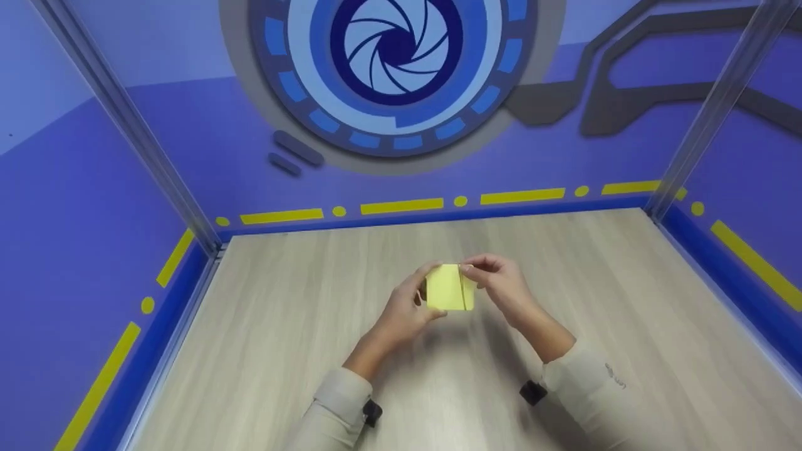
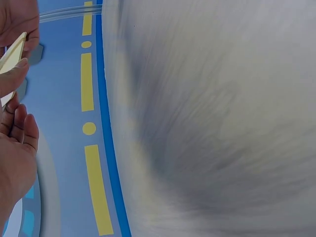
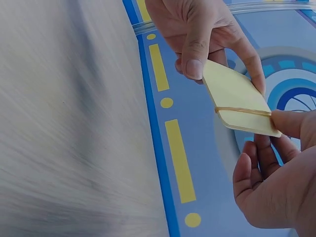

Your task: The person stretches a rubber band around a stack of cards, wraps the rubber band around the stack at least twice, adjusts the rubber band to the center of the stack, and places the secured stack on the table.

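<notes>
**Pale sleeves (image 1: 589, 388) frame a yellow pad (image 1: 443, 287) held between two hands**

The sleeves, nearest the head camera, reach in from the lower edge with a small black device (image 1: 372, 413) at the left wrist and another black device (image 1: 533, 393) at the right. Between the hands, the yellow pad is held up above a wood-grain tabletop (image 1: 282, 313), a thin rubber band (image 1: 462, 289) stretched across its face near the right-hand side. The left hand (image 1: 404, 307) grips the pad's left part, thumb on the near edge and a finger on the far edge, the hand only partly closed around it. The right hand (image 1: 510, 289) pinches the edge where the band crosses, thumb and forefinger drawn together and the other fingers loosely curled; whether the pinch takes in the band itself cannot be told. Soft shadows fall on the tabletop below. Behind stands a blue-violet wall (image 1: 182, 150) bearing a large round shutter-like graphic (image 1: 396, 122) and, along its foot, a row of yellow bars and dots (image 1: 401, 206). Metal posts (image 1: 128, 119) mark the corners at left and right.
</notes>
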The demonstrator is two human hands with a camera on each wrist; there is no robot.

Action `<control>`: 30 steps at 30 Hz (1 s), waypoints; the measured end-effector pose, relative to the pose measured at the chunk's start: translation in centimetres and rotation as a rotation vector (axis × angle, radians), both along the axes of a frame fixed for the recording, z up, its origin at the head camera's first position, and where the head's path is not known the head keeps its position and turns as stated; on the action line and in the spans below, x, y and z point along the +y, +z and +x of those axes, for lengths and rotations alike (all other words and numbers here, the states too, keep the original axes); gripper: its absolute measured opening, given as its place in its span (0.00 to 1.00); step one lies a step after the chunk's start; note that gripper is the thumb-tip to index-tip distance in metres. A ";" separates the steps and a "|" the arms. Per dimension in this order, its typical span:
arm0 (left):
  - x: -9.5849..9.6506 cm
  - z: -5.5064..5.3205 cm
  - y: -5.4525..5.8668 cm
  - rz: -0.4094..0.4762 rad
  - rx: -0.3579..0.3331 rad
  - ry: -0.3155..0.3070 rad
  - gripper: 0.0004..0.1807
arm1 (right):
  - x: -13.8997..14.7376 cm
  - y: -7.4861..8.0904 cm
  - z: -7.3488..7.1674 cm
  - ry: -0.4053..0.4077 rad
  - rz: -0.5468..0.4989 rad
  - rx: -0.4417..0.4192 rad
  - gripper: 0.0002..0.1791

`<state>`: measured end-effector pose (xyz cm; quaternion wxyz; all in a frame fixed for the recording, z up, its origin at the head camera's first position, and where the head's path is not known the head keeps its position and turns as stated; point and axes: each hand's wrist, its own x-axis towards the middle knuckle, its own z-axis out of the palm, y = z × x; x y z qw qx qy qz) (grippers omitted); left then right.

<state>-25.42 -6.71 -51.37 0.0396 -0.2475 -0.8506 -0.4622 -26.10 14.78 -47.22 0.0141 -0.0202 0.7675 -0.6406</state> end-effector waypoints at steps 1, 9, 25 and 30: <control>0.0 0.0 -0.1 -0.001 -0.004 -0.002 0.47 | 0.0 -0.1 0.0 0.000 0.000 -0.004 0.15; 0.0 0.1 -0.2 -0.004 -0.032 -0.004 0.48 | -0.3 -0.3 0.0 0.017 0.042 -0.004 0.12; 0.3 -0.1 0.2 0.004 -0.020 -0.032 0.50 | -0.3 -0.1 -1.2 0.009 0.006 -0.043 0.12; 0.2 -0.1 0.4 0.080 -0.031 -0.057 0.51 | -0.1 -0.1 -1.1 0.016 -0.072 -0.057 0.14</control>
